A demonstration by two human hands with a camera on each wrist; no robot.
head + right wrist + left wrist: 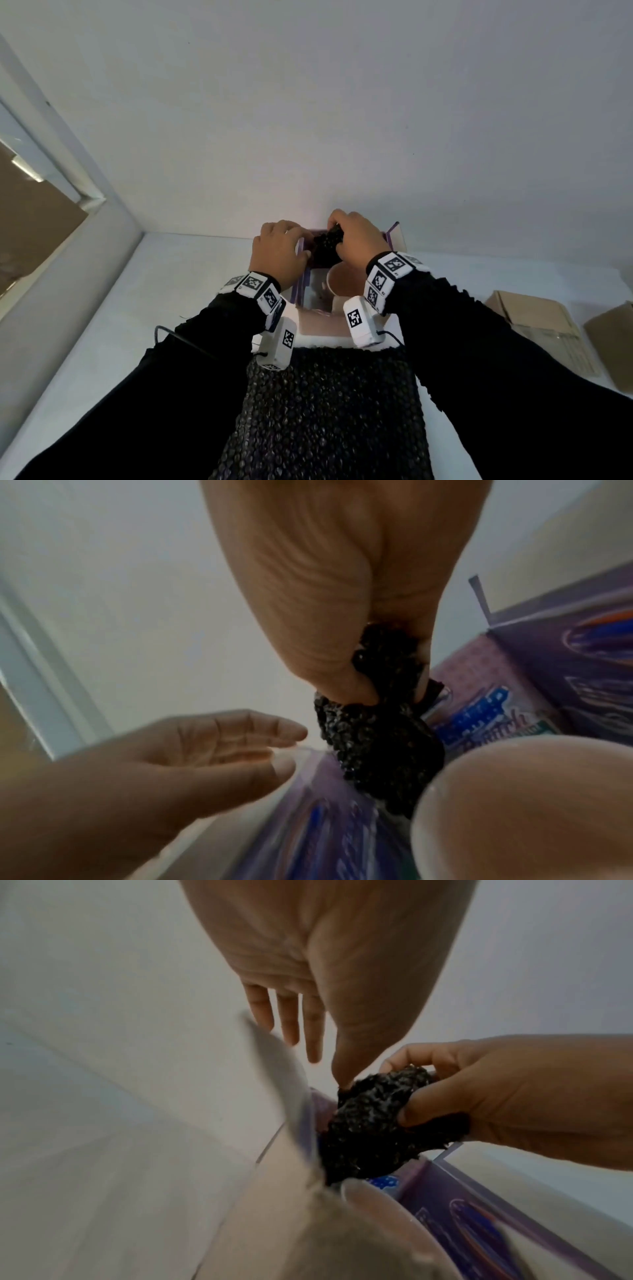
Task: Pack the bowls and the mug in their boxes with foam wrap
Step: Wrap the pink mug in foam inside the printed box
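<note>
Fingers and thumb of the right hand (356, 236) pinch a black foam-wrapped bundle (369, 1123) at the far end of the open purple box (534, 680), beside a bare bowl (344, 279) inside. The left hand (192, 753) is relaxed, fingers straight at the box's left flap. Black foam wrap (329, 411) lies on the tabletop (144, 298) nearer the person.

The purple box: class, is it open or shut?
Open. The purple box has its flaps raised, a bowl shows inside, and the right hand holds a black foam-wrapped bundle at its mouth.
</note>
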